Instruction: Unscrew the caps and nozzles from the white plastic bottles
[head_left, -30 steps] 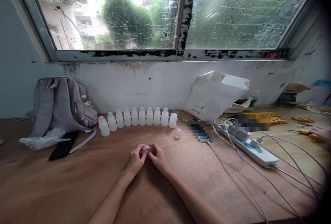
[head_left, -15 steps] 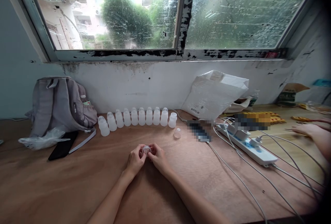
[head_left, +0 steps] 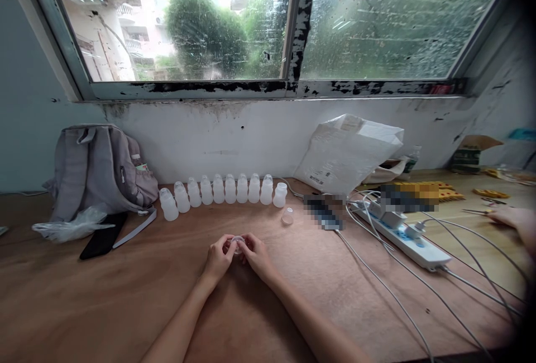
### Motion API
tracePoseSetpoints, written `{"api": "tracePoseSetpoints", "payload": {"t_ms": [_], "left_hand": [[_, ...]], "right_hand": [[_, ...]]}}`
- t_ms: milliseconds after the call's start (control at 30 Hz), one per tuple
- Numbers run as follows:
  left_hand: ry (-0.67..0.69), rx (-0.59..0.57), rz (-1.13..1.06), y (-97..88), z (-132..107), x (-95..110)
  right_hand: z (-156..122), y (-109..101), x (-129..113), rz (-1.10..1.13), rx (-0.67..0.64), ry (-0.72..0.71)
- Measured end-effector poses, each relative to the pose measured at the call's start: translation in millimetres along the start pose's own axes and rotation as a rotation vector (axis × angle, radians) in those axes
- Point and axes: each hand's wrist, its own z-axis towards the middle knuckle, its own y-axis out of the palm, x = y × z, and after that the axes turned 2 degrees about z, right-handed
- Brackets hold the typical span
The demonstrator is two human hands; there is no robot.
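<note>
My left hand (head_left: 219,257) and my right hand (head_left: 256,255) meet at the middle of the wooden table (head_left: 125,296). Both pinch a small translucent plastic piece (head_left: 238,244) between the fingertips; most of it is hidden by my fingers. Behind them a row of several small white plastic bottles (head_left: 218,191) stands along the wall. A clear cap (head_left: 287,216) lies alone on the table to the right of the row's end.
A grey backpack (head_left: 98,167), a clear plastic bag (head_left: 69,226) and a black phone (head_left: 103,237) lie at left. A white bag (head_left: 347,153), a power strip (head_left: 402,234) and cables (head_left: 389,290) are at right. Another person's hand (head_left: 513,219) rests at the far right.
My hands stay together on the small piece, turning it slightly. The other person's hand at far right has drawn back toward the edge.
</note>
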Motion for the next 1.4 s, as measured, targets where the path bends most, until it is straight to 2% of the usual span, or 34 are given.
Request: {"api": "tracePoseSetpoints", "payload": {"t_ms": [300, 533, 967, 1200, 1400], "left_hand": [[0.009, 0.032, 0.013, 7.0, -1.8, -1.8], [-0.029, 0.024, 0.019, 6.1, -1.3, -3.5], [-0.018, 0.053, 0.069, 4.4, -1.5, -3.9], [0.033, 0.047, 0.155, 3.1, -4.2, 1.2], [0.048, 0.052, 0.161, 4.3, -5.1, 4.9]], "right_hand": [[-0.6, -1.4, -3.9, -0.018, 0.018, 0.029], [0.1, -0.8, -4.3, -0.037, 0.027, 0.043], [-0.7, 0.6, -1.0, -0.071, 0.045, 0.041], [-2.6, 0.1, -2.1, -0.134, 0.065, -0.03], [-3.4, -0.5, -4.8, -0.219, 0.096, -0.15]]}}
